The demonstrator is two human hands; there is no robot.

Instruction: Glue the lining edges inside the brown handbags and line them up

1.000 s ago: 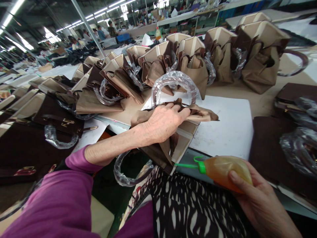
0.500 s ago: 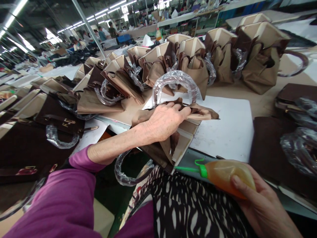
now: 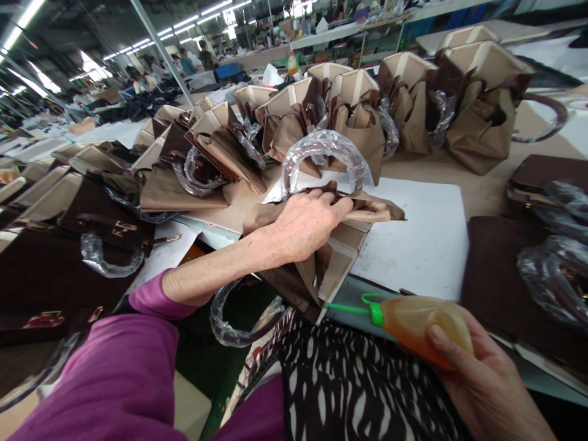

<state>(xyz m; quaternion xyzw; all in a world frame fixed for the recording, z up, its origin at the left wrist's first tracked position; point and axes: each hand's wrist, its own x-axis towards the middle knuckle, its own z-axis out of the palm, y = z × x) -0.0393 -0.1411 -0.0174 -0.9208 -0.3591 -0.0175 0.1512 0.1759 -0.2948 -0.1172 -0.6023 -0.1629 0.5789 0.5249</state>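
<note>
My left hand [image 3: 303, 223] grips the upper edge of a brown handbag [image 3: 294, 285], its fingers curled over the fabric lining. The bag lies tilted at the table's front edge. One plastic-wrapped handle [image 3: 324, 147] stands up behind my hand, and another wrapped handle [image 3: 225, 318] hangs below. In my right hand [image 3: 478, 361] is a squeeze bottle [image 3: 425, 327] of amber liquid, held on its side. Its green nozzle [image 3: 349, 307] points left, with the tip at the bag's lower corner; whether it touches cannot be made out.
White paper [image 3: 413, 245] lies on the table beside the bag. Several half-made brown bags [image 3: 358, 122] stand in a row behind. Dark bags with wrapped handles lie at left [image 3: 46, 269] and right [image 3: 491, 269]. Another bottle [image 3: 293, 64] stands farther back.
Very little differs. The view has shifted slightly; both hands, the bag and the bottle keep nearly the same positions.
</note>
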